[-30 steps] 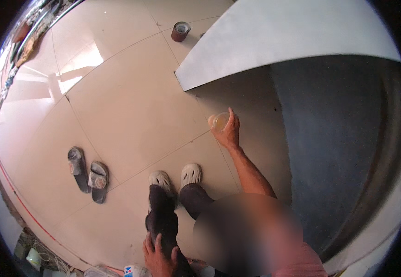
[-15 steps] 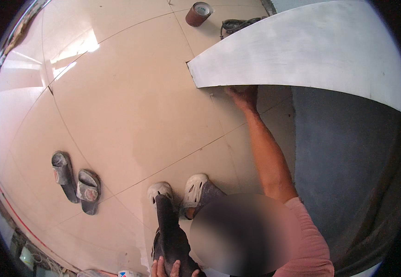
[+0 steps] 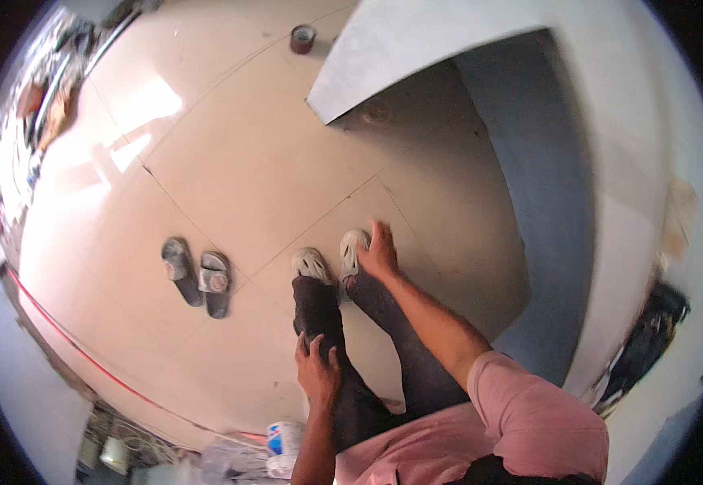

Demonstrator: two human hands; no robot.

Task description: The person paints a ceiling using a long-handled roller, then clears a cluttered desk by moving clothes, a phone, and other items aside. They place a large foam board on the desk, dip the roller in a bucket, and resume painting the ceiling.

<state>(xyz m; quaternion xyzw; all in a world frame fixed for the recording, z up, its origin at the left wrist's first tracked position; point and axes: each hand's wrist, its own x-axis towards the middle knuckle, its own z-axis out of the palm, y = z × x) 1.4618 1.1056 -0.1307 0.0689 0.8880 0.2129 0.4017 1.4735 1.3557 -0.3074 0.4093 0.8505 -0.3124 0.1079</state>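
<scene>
My left hand (image 3: 319, 373) rests on my dark trouser leg (image 3: 316, 311) near the knee, its fingers spread and nothing in them. In front of my right shin hangs my right hand (image 3: 380, 255), thumb and fingers apart, also without anything in it. It overlaps the edge of a pale clog (image 3: 351, 252) on my right foot; whether it touches the clog I cannot tell. The matching clog (image 3: 311, 263) is on my left foot. Ahead and to the right stands a large white curved panel (image 3: 416, 44) with a grey-blue inner face (image 3: 547, 162).
Grey slide sandals (image 3: 216, 283) lie on the tiled floor (image 3: 198, 178) to the left. A brown roll (image 3: 302, 39) stands at the far side. By my left side is a white tub (image 3: 284, 440). A red line (image 3: 101, 364) runs along the left edge; clutter (image 3: 52, 89) sits far left.
My right hand has come out from under the panel's edge, back toward my feet. The view has shifted, showing more of the panel's right side. My left hand stays on my leg.
</scene>
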